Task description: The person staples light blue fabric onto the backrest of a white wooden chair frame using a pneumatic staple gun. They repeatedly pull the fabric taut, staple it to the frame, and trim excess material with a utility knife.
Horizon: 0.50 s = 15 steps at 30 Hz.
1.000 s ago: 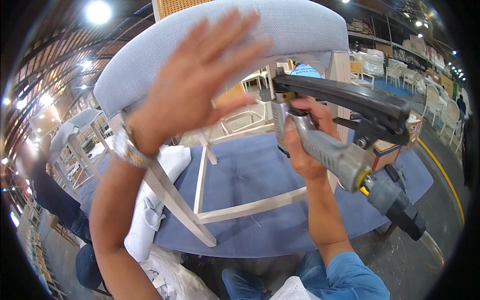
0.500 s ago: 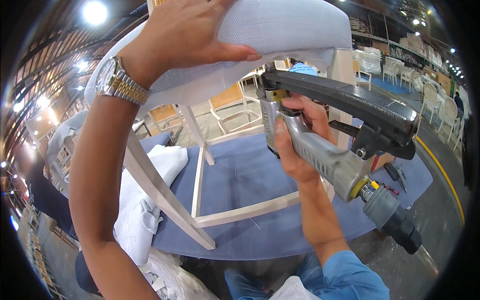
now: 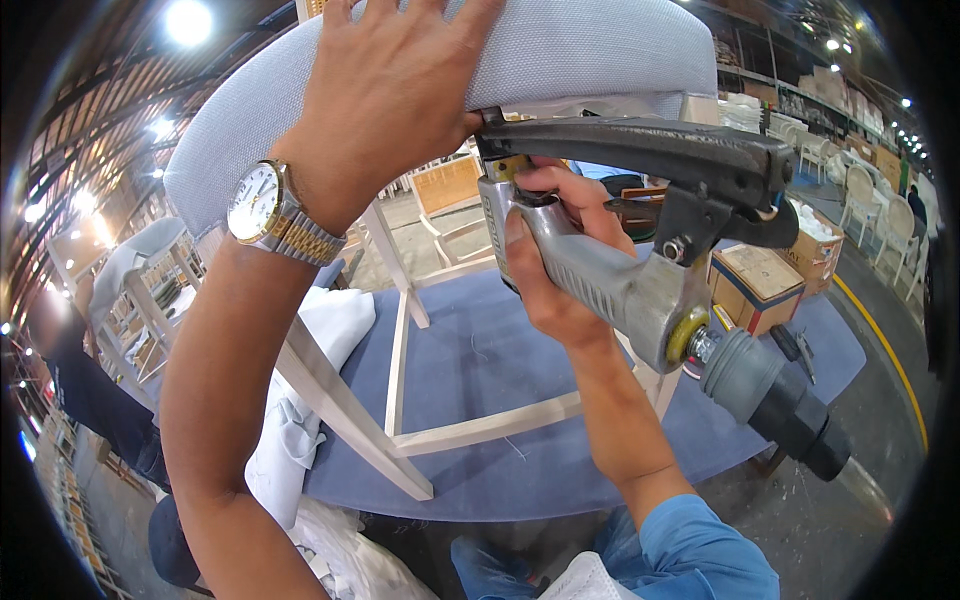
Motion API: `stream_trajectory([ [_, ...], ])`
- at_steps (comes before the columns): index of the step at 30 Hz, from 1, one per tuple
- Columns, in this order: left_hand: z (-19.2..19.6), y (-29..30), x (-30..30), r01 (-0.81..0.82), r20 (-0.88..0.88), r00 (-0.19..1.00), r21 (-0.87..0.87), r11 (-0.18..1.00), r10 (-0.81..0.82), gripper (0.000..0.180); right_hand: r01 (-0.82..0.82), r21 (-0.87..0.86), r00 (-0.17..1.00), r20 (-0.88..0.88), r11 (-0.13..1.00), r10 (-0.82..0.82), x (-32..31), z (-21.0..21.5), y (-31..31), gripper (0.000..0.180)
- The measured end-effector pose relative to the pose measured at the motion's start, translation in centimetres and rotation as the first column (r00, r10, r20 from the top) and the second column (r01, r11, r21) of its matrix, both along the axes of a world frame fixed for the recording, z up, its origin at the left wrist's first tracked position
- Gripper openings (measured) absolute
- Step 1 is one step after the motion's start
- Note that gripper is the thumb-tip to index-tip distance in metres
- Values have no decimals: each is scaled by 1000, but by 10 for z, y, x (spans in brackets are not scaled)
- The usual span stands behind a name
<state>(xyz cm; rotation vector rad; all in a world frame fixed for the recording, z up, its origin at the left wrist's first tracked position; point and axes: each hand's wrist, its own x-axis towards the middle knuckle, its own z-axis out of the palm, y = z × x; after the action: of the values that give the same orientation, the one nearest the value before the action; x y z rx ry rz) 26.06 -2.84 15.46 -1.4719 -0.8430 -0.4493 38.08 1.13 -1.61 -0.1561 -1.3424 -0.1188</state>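
Fingers [image 3: 572, 190] of my right hand [image 3: 560, 302] grasp the pneumatic stapler [image 3: 635, 290], its long axis slanting down-right from the upholstered chair seat [image 3: 590, 50]; my left hand [image 3: 388, 105], splayed there, is nearer.

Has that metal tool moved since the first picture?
Yes: the metal tool in the right hand has shifted left, judged against the chair's near lower rail.

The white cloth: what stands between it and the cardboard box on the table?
Chair legs and lower rails, in the head view; the right hand and tool show in front.
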Motion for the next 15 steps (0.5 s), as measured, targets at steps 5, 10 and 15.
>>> stream_trajectory([
  [5,0,4,-3,-36,-6,999,-1,999,36,103,-2,12,1000,3,1000,2,0,2,4,31],
  [10,-4,0,-7,40,20,999,32,999,-40,106,-53,24,998,29,998,52,0,7,1,32],
  [15,0,0,-17,99,-55,994,43,994,-96,113,12,-44,1000,3,999,-12,20,-4,-11,31],
])
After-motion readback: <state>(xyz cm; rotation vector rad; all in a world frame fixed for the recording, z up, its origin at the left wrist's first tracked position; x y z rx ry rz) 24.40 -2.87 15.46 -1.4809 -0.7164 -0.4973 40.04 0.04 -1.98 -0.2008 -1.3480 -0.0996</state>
